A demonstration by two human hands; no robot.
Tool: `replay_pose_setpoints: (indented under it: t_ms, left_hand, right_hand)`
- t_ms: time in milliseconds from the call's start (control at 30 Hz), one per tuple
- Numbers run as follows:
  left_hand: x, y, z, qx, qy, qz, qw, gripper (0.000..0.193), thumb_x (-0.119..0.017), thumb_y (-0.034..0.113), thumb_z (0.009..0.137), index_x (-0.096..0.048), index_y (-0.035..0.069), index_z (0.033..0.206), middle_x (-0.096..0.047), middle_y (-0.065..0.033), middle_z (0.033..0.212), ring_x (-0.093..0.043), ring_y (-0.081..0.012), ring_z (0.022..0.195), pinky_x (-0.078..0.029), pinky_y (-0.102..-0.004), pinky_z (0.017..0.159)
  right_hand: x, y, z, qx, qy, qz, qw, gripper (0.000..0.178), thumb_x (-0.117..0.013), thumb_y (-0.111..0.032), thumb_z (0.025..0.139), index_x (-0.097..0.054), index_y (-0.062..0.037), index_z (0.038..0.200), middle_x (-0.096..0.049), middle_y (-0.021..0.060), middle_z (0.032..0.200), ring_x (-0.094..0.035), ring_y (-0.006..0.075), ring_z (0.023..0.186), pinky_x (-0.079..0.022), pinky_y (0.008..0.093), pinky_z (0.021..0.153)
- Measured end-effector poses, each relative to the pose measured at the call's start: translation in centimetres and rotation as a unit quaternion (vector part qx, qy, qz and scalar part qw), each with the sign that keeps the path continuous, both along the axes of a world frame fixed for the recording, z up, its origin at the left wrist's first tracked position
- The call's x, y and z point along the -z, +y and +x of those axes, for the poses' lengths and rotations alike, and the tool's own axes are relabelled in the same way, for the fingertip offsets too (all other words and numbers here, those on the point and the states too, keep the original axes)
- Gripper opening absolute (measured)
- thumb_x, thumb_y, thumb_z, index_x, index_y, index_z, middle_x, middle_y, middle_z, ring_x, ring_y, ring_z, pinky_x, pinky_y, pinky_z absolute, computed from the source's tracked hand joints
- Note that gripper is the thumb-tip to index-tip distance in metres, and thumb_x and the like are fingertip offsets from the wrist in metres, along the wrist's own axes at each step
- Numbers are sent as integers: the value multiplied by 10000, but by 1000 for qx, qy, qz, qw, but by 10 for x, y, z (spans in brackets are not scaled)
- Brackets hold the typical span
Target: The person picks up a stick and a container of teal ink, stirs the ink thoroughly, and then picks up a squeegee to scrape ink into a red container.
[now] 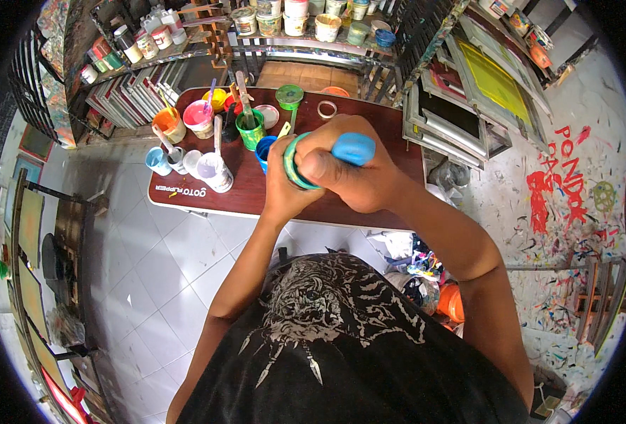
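The left hand [281, 180] wraps around a small green jar [295, 166] held in the air above the near edge of the worktop [369, 145], and the right hand [359, 177] closes over its blue lid [354, 148]. The jar looks like light, stiff plastic, perhaps slippery with paint, so gripping the side wall seems safest. Far left stand open paint cups [200, 120] with sticks, easy to tip.

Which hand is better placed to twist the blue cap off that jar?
Right, probably. The right hand already lies over the blue cap, its fingers wrapped at the jar's top. The left hand grips the green-rimmed jar from behind and below, so it suits bracing.
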State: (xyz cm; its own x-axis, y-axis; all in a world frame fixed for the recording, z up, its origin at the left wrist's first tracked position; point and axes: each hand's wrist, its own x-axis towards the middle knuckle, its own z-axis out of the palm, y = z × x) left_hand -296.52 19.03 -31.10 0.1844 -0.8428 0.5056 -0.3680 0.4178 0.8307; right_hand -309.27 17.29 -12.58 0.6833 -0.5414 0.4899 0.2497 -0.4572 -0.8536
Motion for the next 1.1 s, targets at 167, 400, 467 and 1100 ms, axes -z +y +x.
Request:
replay_pose_setpoints:
  t_ms: [167,400,467,1100]
  left_hand:
    - [0,3,1,8,-19,0,1000,815,-826,132,514,-392,22,1195,-480,-152,1134,-496,-300,1049,-410,-393,906]
    - [-21,5,-2,20,-4,-16,1000,803,-813,131,533,-390,20,1206,-484,-160,1126,-508,-291,1016,-409,-386,905]
    - [-26,1,0,19,-6,-19,1000,798,-813,127,530,-392,21,1200,-482,-160,1131,-511,-289,1011,-408,-387,903]
    - [-9,-12,-4,-47,-16,-59,997,831,-823,143,494,-372,22,1183,-452,-177,1132,-444,-346,1087,-368,-424,943]
  right_hand:
    - [-7,-9,-2,-20,36,-80,996,293,-653,-300,839,-652,-8,818,-640,65,717,-588,115,677,-466,271,609]
    - [-9,-24,0,-36,-25,20,999,326,-620,-329,857,-653,-9,805,-606,31,650,-562,90,653,-445,262,607]
    - [-6,-14,1,-39,48,-55,997,309,-607,-316,871,-646,-16,813,-597,12,638,-538,84,621,-423,253,558]
    - [-8,-29,-1,-153,-146,98,972,272,-637,-278,851,-647,-15,781,-613,46,665,-553,125,588,-431,271,540]
